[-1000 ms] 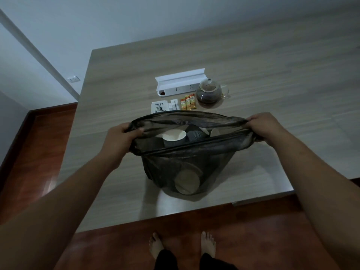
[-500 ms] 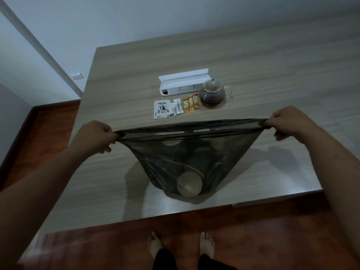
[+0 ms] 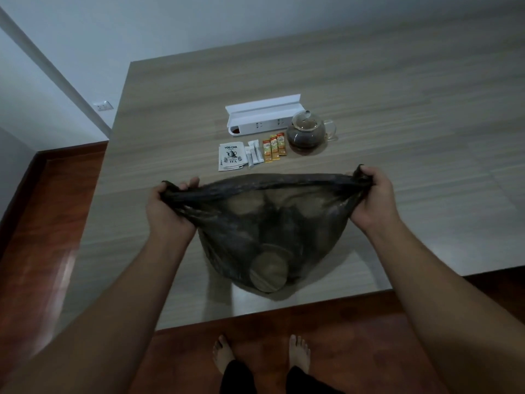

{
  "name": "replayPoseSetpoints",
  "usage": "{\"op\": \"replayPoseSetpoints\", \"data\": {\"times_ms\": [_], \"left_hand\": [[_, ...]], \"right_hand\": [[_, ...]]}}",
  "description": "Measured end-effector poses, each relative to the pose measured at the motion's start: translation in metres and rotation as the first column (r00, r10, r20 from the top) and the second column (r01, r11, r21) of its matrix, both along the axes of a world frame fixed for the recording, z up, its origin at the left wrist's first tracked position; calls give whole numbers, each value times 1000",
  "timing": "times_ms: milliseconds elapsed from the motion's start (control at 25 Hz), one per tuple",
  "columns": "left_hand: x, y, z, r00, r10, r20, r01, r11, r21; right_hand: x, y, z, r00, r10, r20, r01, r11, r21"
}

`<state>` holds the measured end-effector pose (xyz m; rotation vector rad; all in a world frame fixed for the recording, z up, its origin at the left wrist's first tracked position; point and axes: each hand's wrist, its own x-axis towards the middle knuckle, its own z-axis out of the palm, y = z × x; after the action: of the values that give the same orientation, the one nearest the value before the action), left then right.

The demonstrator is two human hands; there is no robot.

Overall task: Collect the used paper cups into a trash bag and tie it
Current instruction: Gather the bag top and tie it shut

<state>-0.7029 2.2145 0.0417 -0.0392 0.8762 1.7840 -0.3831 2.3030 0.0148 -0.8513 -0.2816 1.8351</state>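
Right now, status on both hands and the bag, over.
Left hand and right hand each grip a bunched end of the trash bag. Paper cup inside, bag untied. Teapot beyond, apart.

trash bag (image 3: 272, 223) | dark, translucent, mouth pulled nearly closed, gathered corners gripped in left hand (image 3: 167, 206) and right hand (image 3: 372, 197), hung between them | paper cups (image 3: 268, 273) | seen inside, one tan rim lowest, below the hands
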Motion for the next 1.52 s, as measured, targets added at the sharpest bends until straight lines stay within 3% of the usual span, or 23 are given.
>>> {"op": "replayPoseSetpoints", "data": {"times_ms": [120,240,400,480,560,720,920,1080,1280,1400,1520], "left_hand": [[10,11,-19,999,-23,21,26,990,-138],[6,15,-32,989,-147,-32,138,969,-204],[4,13,-37,947,-248,-202,201,953,-228],[5,13,-39,937,-273,-217,219,945,-244],[5,14,-41,955,-228,-190,180,954,-239],[7,15,-41,991,-67,-118,44,982,-184],[20,21,-40,995,86,52,-74,978,-193],[19,17,-46,993,-13,-117,-3,990,-139],[20,10,-46,979,-161,-129,146,983,-114],[20,5,-58,978,-186,-91,177,979,-102],[24,3,-58,980,-174,-97,174,985,-10]], "right_hand": [[-23,-3,-12,997,-66,40,71,987,-145],[-33,-8,-14,993,11,120,13,979,-202],[-28,-11,-11,996,47,79,-40,996,-80],[-24,-11,-17,977,175,123,-171,985,-37],[-21,-10,-25,968,201,150,-196,980,-42],[-27,-6,-31,999,-16,40,19,996,-86],[-47,-7,-27,974,-215,-69,201,965,-170],[-52,-7,-26,991,-129,21,130,989,-74],[-52,-12,-30,966,87,244,-86,996,-16],[-54,-20,-37,937,48,345,-27,997,-65],[-55,-22,-44,969,-20,247,39,997,-71]]}}
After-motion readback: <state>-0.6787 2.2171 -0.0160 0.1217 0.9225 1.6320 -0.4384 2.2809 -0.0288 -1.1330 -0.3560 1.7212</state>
